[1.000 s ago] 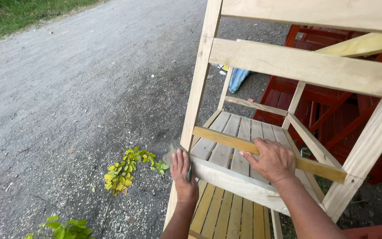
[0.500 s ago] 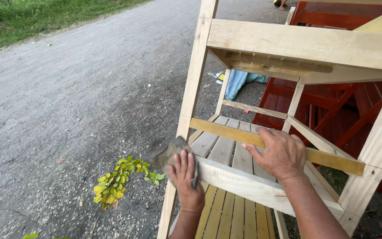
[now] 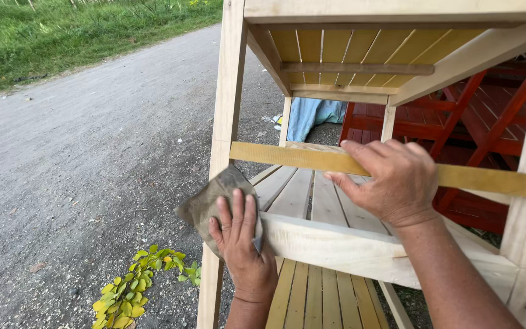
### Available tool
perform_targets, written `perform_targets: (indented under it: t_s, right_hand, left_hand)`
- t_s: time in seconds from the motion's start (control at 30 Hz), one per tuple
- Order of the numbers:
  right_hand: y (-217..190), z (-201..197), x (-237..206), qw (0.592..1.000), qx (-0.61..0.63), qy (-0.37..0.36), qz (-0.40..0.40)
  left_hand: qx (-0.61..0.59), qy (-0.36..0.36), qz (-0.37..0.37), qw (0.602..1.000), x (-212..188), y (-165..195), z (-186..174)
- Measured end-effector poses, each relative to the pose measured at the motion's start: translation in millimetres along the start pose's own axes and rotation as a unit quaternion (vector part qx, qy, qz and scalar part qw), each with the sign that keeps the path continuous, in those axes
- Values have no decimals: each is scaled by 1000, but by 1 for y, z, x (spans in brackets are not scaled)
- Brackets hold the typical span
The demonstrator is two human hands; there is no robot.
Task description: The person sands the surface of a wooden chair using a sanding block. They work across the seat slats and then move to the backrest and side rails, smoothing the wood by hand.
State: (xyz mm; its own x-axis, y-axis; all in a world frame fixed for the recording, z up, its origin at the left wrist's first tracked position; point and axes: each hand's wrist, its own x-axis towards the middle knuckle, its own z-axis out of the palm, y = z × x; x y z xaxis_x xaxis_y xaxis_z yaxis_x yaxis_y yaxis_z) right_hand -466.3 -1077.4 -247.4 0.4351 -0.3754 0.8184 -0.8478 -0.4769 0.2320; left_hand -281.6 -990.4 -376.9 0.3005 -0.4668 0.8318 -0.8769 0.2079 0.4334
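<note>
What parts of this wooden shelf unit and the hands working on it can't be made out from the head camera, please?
- Part of the sandpaper sheet and the rail face beneath it, head view: covered by the left hand.
- A stretch of the yellow slat, head view: hidden under the right hand.
- The shelf unit's feet and top, head view: cut off by the frame edges.
- The blue cloth behind, head view: partly blocked by the posts.
</note>
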Motion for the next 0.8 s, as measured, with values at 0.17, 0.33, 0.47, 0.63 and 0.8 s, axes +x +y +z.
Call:
perform_targets:
  t_s: [0.17,0.33,0.47,0.63,0.8]
  right_hand:
    - [7,18,-22,995,-36,64,-62]
    - [17,27,-38,989,17,83,-120]
    - [13,33,-61,993,-8,71,-91]
    - [-20,61,-93,994,10,67,89]
    - [-10,48,-135,986,-57,154,-17]
  left_hand:
    - [-79,-84,113,987,-39,38,21]
    - [-15,32,83,996,-36,-16,25]
    - [-16,111,19,993,-52,-37,43]
    - [-42,5,193,980,-96,-24,59]
    - [-53,35,158,985,-86,-47,43]
